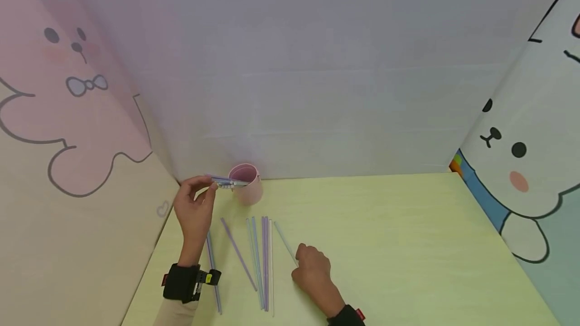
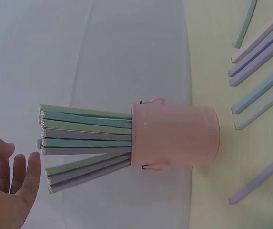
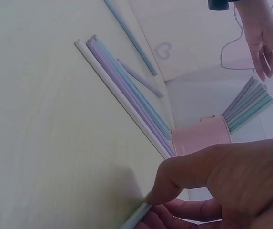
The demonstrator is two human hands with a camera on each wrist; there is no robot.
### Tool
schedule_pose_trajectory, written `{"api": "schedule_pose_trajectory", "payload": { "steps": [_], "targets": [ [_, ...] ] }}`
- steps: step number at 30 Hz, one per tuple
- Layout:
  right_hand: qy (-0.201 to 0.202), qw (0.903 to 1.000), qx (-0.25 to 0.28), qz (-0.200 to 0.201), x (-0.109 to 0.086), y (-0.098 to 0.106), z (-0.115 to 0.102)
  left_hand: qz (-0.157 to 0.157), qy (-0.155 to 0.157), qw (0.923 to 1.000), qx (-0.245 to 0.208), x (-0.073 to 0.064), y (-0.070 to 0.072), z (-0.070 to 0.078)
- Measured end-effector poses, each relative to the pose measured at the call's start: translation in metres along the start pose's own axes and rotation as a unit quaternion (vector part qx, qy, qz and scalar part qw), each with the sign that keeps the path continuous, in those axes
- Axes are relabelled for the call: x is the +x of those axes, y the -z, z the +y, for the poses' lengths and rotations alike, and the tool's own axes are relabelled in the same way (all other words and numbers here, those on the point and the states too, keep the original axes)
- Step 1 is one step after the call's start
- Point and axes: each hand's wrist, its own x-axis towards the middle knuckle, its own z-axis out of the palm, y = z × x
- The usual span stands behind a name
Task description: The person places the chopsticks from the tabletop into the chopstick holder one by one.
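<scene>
1 bucket [image 2: 176,136] holds at least 9 sticks [image 2: 79,142]; right grip [image 1: 313,270] pinches 1 green stick [image 1: 285,243], left grip [image 1: 195,210] spread.

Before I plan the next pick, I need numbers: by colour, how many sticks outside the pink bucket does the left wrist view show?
Purple sticks: 3
Blue or green sticks: 3
Whitish stick: 1
Total: 7

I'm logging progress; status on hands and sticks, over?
Left hand by the clustered sticks in the pink bucket, gripping nothing. Right hand pinching a pale green stick. Loose sticks lie to its left; no obstruction visible.
</scene>
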Motion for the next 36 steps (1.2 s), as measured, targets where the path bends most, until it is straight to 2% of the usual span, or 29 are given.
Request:
{"api": "schedule_pose_trajectory", "payload": {
  "steps": [4, 8, 14, 18, 24, 28, 33, 36],
  "targets": [
    [0.007, 0.9998, 0.019, -0.007, 0.001, 0.004, 0.005, 0.011, 0.016, 0.9998, -0.005, -0.007, 0.005, -0.013],
    [0.018, 0.999, 0.04, -0.004, -0.001, 0.009, 0.01, 0.012, 0.038, 0.9991, -0.012, -0.017, 0.009, -0.018],
    [0.019, 0.9964, 0.082, -0.005, -0.003, 0.012, 0.014, 0.006, 0.061, 0.9979, -0.021, -0.026, 0.008, -0.007],
    [0.029, 0.9931, 0.113, -0.013, -0.004, 0.015, 0.015, 0.005, 0.092, 0.9956, -0.018, -0.032, 0.005, 0.002],
    [0.049, 0.9865, 0.155, -0.016, -0.006, 0.021, 0.012, -0.034, 0.139, 0.9896, -0.015, -0.05, 0.001, -0.003],
    [0.071, 0.9804, 0.184, -0.006, -0.005, 0.024, 0.008, -0.068, 0.182, 0.9809, -0.012, -0.066, -0.001, -0.016],
    [0.105, 0.9677, 0.229, -0.005, -0.005, 0.029, 0.003, -0.117, 0.251, 0.9609, -0.012, -0.082, -0.003, -0.026],
    [0.126, 0.9596, 0.252, -0.003, -0.006, 0.032, 0.001, -0.139, 0.279, 0.9499, -0.02, -0.089, -0.006, -0.027]
  ]
}}
